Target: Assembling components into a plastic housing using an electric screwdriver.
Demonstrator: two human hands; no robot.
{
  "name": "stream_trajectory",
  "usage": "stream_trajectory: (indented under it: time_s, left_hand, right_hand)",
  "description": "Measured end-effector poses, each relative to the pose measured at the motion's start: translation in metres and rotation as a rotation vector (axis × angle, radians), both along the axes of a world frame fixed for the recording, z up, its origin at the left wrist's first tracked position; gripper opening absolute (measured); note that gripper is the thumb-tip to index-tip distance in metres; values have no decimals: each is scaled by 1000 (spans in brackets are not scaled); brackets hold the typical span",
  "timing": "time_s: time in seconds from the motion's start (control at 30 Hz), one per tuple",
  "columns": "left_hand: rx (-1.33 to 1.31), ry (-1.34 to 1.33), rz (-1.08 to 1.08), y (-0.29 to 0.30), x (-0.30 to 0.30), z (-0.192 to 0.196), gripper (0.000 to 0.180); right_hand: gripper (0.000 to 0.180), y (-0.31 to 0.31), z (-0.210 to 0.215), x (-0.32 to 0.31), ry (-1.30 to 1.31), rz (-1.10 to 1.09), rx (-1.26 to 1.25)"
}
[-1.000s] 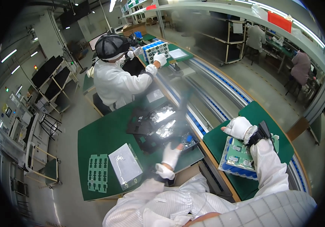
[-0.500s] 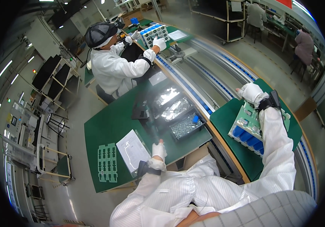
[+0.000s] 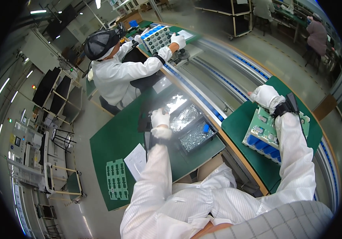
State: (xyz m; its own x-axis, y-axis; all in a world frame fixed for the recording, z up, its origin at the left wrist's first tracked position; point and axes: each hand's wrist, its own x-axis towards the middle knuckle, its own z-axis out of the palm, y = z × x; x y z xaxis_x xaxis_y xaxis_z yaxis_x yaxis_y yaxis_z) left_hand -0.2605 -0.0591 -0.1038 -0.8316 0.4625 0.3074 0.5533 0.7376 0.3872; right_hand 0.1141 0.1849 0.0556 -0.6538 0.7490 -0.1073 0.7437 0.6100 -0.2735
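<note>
My left hand (image 3: pixel 160 119), in a white glove, is curled beside the dark parts trays on the green table; what its fingers hold, if anything, is hidden. My right hand (image 3: pixel 265 96), also gloved, has its fingers folded at the far edge of a battery module (image 3: pixel 261 126), and I cannot make out anything in them. That module has a pale green plate on top and blue cells along its side. Nearest to my left hand is a tray of shiny metal pieces (image 3: pixel 186 116); a tray of screws (image 3: pixel 197 134) with a small blue piece lies closer to me.
A white sheet (image 3: pixel 135 160) and a green slotted plate (image 3: pixel 116 179) lie on the left of the table (image 3: pixel 103 145). Conveyor rails (image 3: pixel 199 95) run between the tables. Ahead on the left, a co-worker (image 3: pixel 117 75) handles another battery module (image 3: pixel 156 39).
My left hand has moved forward from the table's near edge to beside the parts trays, over where a slim dark tool stood. My right hand stays at the battery module. The co-worker's arm reaches further out.
</note>
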Motion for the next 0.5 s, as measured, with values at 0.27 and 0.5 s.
stream_trajectory:
  time_s: [0.27, 0.5]
  left_hand:
    - [-314, -261, -83, 34, -78, -26, 43]
    - [-180, -287, -298, 43, -94, -35, 36]
  right_hand:
    - [49, 2, 1, -4, -42, -10, 36]
    - [51, -1, 4, -4, -39, -23, 1]
